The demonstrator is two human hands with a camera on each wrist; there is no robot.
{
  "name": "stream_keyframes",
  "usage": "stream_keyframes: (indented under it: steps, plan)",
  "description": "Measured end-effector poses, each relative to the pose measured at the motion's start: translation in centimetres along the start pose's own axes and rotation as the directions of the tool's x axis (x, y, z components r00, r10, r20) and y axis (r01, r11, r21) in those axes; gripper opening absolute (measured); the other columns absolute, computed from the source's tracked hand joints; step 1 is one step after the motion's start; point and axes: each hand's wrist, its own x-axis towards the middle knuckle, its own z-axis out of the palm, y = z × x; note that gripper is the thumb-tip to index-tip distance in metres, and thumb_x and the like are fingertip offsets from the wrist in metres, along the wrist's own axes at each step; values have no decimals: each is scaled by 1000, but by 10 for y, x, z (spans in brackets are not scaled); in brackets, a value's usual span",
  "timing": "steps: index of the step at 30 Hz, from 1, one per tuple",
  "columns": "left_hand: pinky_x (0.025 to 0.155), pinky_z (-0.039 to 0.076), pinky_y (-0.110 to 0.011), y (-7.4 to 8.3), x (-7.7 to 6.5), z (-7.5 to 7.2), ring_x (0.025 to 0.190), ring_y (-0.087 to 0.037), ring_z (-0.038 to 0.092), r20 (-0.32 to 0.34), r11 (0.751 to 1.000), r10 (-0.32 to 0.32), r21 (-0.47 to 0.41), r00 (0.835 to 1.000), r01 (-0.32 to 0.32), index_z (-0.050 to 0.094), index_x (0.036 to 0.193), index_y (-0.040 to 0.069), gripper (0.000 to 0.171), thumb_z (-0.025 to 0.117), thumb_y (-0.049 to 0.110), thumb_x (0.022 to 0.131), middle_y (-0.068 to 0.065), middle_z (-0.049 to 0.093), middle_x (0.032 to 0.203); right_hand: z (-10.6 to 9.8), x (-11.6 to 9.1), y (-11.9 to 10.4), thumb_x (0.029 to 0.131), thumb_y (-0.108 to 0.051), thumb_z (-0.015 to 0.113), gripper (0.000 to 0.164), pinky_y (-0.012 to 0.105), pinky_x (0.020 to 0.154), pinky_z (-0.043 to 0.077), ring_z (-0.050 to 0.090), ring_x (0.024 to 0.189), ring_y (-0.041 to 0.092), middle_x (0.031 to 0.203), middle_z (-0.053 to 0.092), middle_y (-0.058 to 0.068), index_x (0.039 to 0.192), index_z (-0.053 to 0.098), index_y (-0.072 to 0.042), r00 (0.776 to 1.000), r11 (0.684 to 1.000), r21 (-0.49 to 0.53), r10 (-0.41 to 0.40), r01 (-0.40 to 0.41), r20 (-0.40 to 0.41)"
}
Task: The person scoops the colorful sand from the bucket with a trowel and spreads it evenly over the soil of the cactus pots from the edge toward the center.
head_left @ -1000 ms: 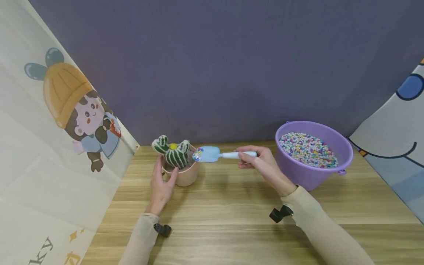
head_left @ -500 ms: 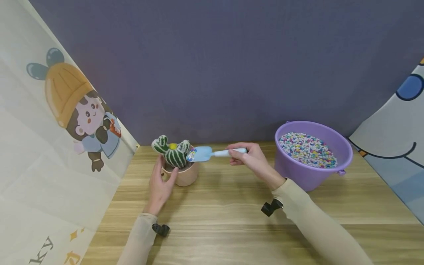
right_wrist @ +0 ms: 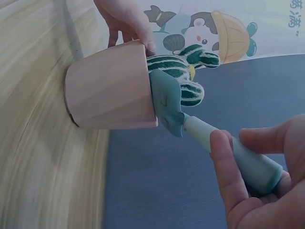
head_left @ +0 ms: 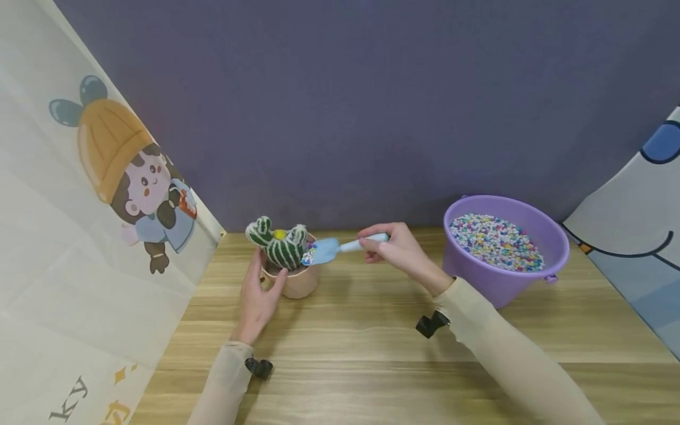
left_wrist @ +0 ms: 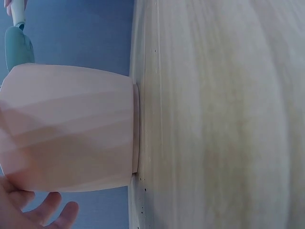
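Observation:
A toy cactus (head_left: 284,252), green with white stripes and a yellow top, stands in a pale pink flowerpot (head_left: 300,283) at the table's left. My left hand (head_left: 258,301) grips the pot's near left side, its thumb at the rim. My right hand (head_left: 402,254) holds the pale handle of a small light-blue trowel (head_left: 325,250) between thumb and fingers. Colourful beads (head_left: 309,254) lie on the trowel's tip, which tilts down over the pot's right rim beside the cactus. In the right wrist view the blade (right_wrist: 167,102) is at the pot's mouth; its beads are hidden there.
A purple bucket (head_left: 467,271) of multicoloured beads (head_left: 496,242) stands at the right, behind my right forearm. A dark blue-grey panel (head_left: 340,118) rises behind the wooden table (head_left: 340,366). Printed white sheets flank both sides.
My right hand has moved left with the trowel, bringing its beaded tip from the pot's right edge to over the rim, and has tilted it downward. My left hand stays on the pot.

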Motion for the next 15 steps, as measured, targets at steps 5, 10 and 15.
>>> stream_keyframes:
  steps: [5,10,15]
  plan:
    - [112,49,-61,0,0,0,154,-36,43,3,1000,-1,1,1000,1,23,171,21,88,73,37,100,-10,38,172,0,1,-5,99,-8,73,29,34,73,68,73,70,16,86,77,15,122,74,9,999,998,-59,-33,34,11]
    - [112,49,-60,-2,0,0,153,-35,43,3,1000,-11,10,1000,11,24,171,22,88,73,38,100,-10,38,172,0,1,-10,99,-8,72,30,33,73,68,73,70,15,90,78,19,122,74,9,999,995,-87,-40,42,25]
    - [112,49,-61,-2,0,0,153,-36,43,-3,1000,-9,10,1000,9,24,171,21,88,73,38,100,-11,40,171,-2,1,-16,99,-9,72,31,33,72,68,75,73,18,93,78,22,123,74,10,998,990,-132,-47,52,42]
